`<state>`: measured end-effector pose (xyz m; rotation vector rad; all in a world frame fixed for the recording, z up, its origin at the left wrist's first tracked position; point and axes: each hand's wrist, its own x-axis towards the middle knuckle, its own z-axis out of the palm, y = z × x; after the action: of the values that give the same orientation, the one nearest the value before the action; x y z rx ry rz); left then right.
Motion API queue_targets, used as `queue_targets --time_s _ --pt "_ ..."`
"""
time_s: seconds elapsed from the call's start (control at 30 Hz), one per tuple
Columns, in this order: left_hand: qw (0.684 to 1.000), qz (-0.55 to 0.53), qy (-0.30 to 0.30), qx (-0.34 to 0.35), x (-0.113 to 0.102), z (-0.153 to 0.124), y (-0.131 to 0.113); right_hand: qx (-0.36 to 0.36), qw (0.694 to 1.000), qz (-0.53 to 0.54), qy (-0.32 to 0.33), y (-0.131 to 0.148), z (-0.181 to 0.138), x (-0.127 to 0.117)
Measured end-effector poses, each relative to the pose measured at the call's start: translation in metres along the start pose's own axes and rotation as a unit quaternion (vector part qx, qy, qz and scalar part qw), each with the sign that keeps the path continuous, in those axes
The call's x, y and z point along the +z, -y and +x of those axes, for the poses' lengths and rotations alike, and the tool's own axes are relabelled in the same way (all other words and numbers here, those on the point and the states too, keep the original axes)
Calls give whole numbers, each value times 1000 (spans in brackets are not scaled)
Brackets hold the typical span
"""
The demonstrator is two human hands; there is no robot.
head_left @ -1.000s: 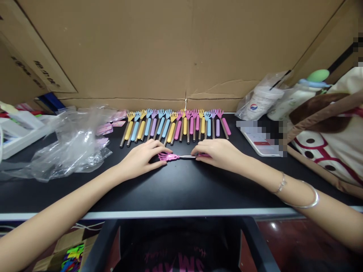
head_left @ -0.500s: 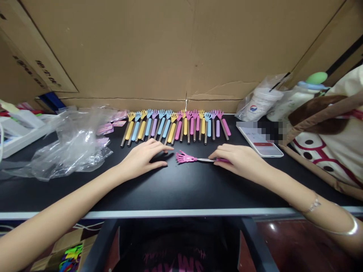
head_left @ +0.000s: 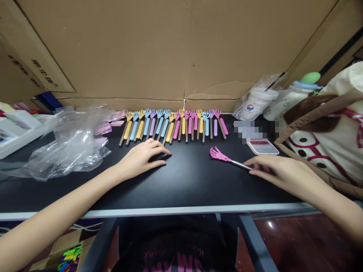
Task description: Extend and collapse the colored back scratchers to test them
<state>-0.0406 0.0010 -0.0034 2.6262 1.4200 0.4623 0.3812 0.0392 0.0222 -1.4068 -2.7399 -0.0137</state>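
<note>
Main change over the last second: the pink back scratcher (head_left: 230,160) has gone from between the two hands to the person's right side of the table (head_left: 181,192). At first the left hand (head_left: 141,156) had its fingertips at the claw end. That contact is gone; the hand has barely shifted, thumb and fingers parted, nothing between them.

Right hand (head_left: 279,172): thumb and fingers pinched on the scratcher near its handle end, which they mostly hide. Claw points back toward the left hand, well apart from it; the metal shaft slants toward the pinching fingers. Whether the shaft's length has altered, I cannot tell.

Row of back scratchers (head_left: 183,126) behind: undisturbed. Phone (head_left: 263,148) lies just beyond the right hand.

Reading: the right hand alone now controls the piece; the left appears free.
</note>
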Motion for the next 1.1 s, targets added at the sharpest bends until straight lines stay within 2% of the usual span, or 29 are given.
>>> queue_targets --time_s 0.23,0.43,0.77,1.1 --pt "1000 10 -1 7 0 0 0 81 996 35 16 -27 -23 3" --pt "1000 -20 -10 10 1 -1 -1 138 990 25 7 -21 -23 1" --pt "999 -46 -21 10 3 -3 -1 122 992 -28 -35 -9 17 3" --pt "999 -30 -29 10 4 -3 -2 148 982 -119 -13 -6 51 5"
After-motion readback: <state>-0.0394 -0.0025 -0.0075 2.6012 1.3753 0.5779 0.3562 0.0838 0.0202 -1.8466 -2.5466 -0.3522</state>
